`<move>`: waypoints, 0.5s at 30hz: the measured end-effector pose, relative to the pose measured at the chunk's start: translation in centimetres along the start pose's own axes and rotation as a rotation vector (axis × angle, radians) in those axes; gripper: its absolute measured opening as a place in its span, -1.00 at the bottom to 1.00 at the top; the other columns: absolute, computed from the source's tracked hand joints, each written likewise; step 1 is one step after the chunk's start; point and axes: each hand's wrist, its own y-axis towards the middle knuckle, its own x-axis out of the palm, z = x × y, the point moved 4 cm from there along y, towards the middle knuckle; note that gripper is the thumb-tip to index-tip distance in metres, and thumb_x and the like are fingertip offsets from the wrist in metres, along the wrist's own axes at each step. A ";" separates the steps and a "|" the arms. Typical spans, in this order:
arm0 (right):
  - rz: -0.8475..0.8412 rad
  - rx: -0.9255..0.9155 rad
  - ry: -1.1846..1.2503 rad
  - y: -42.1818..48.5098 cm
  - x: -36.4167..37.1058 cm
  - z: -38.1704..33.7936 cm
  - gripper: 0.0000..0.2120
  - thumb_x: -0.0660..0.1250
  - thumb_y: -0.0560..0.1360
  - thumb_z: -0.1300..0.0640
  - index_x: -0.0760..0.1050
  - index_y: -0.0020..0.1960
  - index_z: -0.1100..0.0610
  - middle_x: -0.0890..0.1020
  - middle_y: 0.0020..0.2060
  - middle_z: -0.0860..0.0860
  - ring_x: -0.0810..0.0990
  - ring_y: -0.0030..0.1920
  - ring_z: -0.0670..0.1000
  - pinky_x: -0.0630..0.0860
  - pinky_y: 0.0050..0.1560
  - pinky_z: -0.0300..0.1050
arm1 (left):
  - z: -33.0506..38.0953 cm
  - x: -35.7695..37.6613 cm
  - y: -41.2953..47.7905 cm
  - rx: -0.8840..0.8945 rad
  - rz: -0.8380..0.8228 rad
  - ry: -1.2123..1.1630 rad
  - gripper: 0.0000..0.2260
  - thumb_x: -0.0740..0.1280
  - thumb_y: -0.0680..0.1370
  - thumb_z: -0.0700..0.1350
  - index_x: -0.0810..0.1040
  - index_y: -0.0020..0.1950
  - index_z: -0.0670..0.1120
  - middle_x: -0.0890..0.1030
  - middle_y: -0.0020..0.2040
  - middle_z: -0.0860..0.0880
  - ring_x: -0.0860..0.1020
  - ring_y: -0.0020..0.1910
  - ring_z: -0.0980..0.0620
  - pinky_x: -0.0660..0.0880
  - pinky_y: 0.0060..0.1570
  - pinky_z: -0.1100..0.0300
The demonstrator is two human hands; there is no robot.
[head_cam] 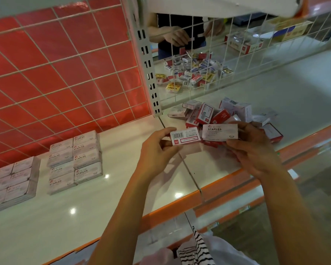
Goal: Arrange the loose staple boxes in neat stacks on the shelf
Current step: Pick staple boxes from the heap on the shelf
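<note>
White staple boxes (203, 133), red-edged, 1 in each hand.

- Red panel (65, 60) behind white wire grid (52, 87)
- Perforated upright post (148, 64)
- Striped cloth (197, 245) at bottom edge
- Another person's hand (177, 37) beyond the mesh

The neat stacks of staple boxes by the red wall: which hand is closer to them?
Left. The left hand is right of the neat stacks; the right hand is farther right.
</note>
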 end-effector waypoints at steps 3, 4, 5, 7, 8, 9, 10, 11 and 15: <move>-0.062 0.042 -0.006 0.2 0.8 0.3 -0.15 0.70 -0.13 -0.02 0.51 0.09 0.16 0.67 0.01 0.12 0.63 0.10 0.12 0.60 -0.06 -0.19 | 0.0 -1.4 -0.2 0.004 -0.013 -0.012 -0.59 0.45 0.47 -0.22 0.50 0.27 0.05 0.61 0.05 0.13 0.60 -0.05 0.27 0.54 -0.05 0.39; -0.087 0.057 -0.021 0.3 1.2 0.4 -0.17 0.70 -0.12 -0.03 0.52 0.09 0.15 0.66 0.02 0.12 0.62 0.12 0.11 0.59 -0.03 -0.19 | 0.1 -1.8 -0.4 0.008 -0.022 -0.007 -0.60 0.44 0.47 -0.22 0.50 0.26 0.05 0.62 0.07 0.12 0.60 -0.03 0.24 0.54 -0.04 0.37; -0.104 0.065 -0.039 0.3 1.5 0.6 -0.18 0.69 -0.12 -0.04 0.53 0.08 0.13 0.66 0.02 0.10 0.62 0.12 0.08 0.58 -0.03 -0.20 | 0.1 -2.2 -0.7 0.015 -0.026 -0.001 -0.60 0.44 0.47 -0.23 0.50 0.26 0.05 0.61 0.08 0.11 0.60 -0.03 0.23 0.54 -0.03 0.37; -0.144 0.077 -0.057 0.4 2.3 0.7 -0.23 0.69 -0.09 -0.01 0.53 0.06 0.11 0.68 -0.01 0.06 0.64 0.08 0.05 0.58 -0.07 -0.23 | 0.1 -3.1 -1.2 0.027 -0.026 0.004 -0.62 0.44 0.48 -0.23 0.50 0.23 0.07 0.61 0.09 0.10 0.59 -0.04 0.25 0.52 -0.05 0.39; -0.165 0.092 -0.066 0.4 2.7 0.8 -0.30 0.67 -0.03 0.05 0.52 0.06 0.11 0.69 -0.04 0.04 0.65 0.05 0.04 0.59 -0.10 -0.24 | 0.0 -3.4 -1.4 0.029 -0.026 0.000 -0.63 0.43 0.48 -0.23 0.50 0.22 0.08 0.62 0.08 0.09 0.59 -0.05 0.25 0.52 -0.05 0.38; -0.185 0.107 -0.074 0.3 3.2 0.8 -0.42 0.61 0.07 0.16 0.51 0.06 0.11 0.70 -0.07 0.02 0.65 0.03 0.04 0.59 -0.14 -0.25 | -0.1 -3.8 -1.7 0.029 -0.025 -0.006 -0.63 0.43 0.48 -0.23 0.50 0.22 0.07 0.62 0.08 0.07 0.59 -0.05 0.25 0.53 -0.04 0.37; -0.195 0.118 -0.075 0.3 3.6 0.9 -0.52 0.51 0.17 0.26 0.50 0.06 0.12 0.70 -0.09 0.00 0.65 0.01 0.02 0.59 -0.16 -0.25 | -0.3 -4.2 -1.9 0.025 -0.022 -0.016 -0.63 0.43 0.48 -0.23 0.50 0.23 0.06 0.63 0.08 0.06 0.60 -0.05 0.24 0.53 -0.04 0.36; -0.203 0.132 -0.073 0.2 4.2 0.9 -0.57 0.42 0.23 0.33 0.49 0.07 0.12 0.70 -0.09 0.00 0.65 0.00 0.01 0.59 -0.18 -0.26 | -0.6 -4.5 -2.1 0.018 -0.019 -0.028 -0.62 0.43 0.48 -0.24 0.51 0.25 0.04 0.64 0.08 0.05 0.60 -0.05 0.23 0.53 -0.04 0.35; -0.306 0.179 -0.061 0.0 6.3 1.6 -0.26 0.65 0.03 0.07 0.45 0.13 0.19 0.68 -0.01 0.08 0.65 0.05 0.04 0.59 -0.11 -0.25 | -1.6 -6.0 -3.3 -0.015 0.015 -0.065 -0.62 0.42 0.49 -0.23 0.50 0.27 0.03 0.63 0.08 0.05 0.61 -0.04 0.20 0.54 -0.03 0.33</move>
